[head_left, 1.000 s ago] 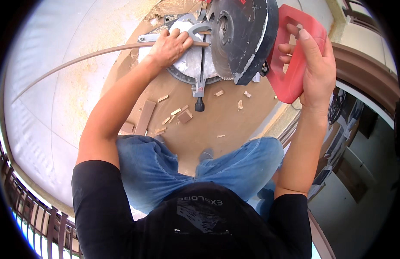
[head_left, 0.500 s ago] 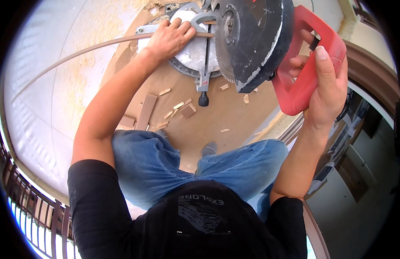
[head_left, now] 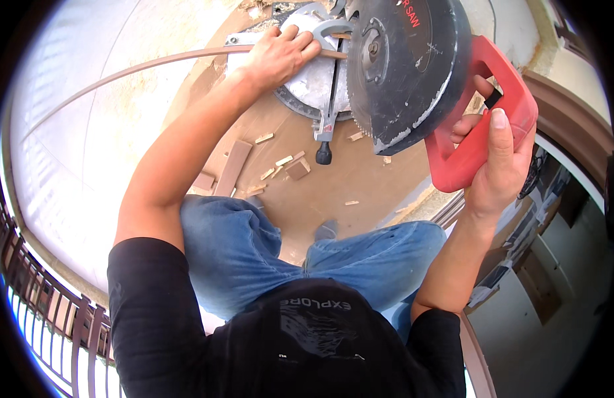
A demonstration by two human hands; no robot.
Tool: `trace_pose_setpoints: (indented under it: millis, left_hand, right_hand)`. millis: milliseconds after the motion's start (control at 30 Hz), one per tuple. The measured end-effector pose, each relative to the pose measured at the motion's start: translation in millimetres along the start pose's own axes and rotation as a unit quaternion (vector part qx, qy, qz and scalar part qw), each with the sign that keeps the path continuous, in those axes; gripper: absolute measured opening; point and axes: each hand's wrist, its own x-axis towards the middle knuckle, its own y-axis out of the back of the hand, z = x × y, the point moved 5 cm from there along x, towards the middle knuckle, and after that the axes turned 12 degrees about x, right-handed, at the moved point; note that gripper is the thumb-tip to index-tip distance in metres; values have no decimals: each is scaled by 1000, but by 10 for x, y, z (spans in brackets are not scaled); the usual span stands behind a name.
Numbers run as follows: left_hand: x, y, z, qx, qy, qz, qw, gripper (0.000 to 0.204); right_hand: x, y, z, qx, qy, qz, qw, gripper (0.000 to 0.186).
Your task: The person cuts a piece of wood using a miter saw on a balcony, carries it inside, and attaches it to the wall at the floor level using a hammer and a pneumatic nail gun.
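One large black miter saw with a rounded guard stands in front. One long, thin brown strip runs crosswise beneath the left hand, the nearer one, whose curled fingers hold it down; its right end lies just beside the toothed metal blade. The right hand wraps its fingers around the red loop-shaped handle.

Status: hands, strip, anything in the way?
Left hand holding brown strip at saw. Right hand around red handle. Loose offcuts scattered near saw.
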Motion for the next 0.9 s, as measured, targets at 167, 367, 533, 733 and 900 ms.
trace_pose_setpoints:
  millis: [167,367,533,733,900]
  left_hand:
    - [9,-11,-1,-9,5,-2,1000,22]
    - [33,21,3,-7,0,-57,998,29]
    - [35,-3,19,-5,4,-49,999,29]
    - [15,-27,16,-1,10,2,1000,22]
    - [0,-35,0,-3,14,37,999,17]
  right_hand:
    - [6,-11,5,8,1,-5,1000,50]
    - [-13,-53,-24,40,1,5,999,44]
    - [-20,-57,-16,37,9,6,999,44]
    - [-33,-84,-13,36,7,8,999,44]
    - [23,-123,-88,54,-3,12,998,40]
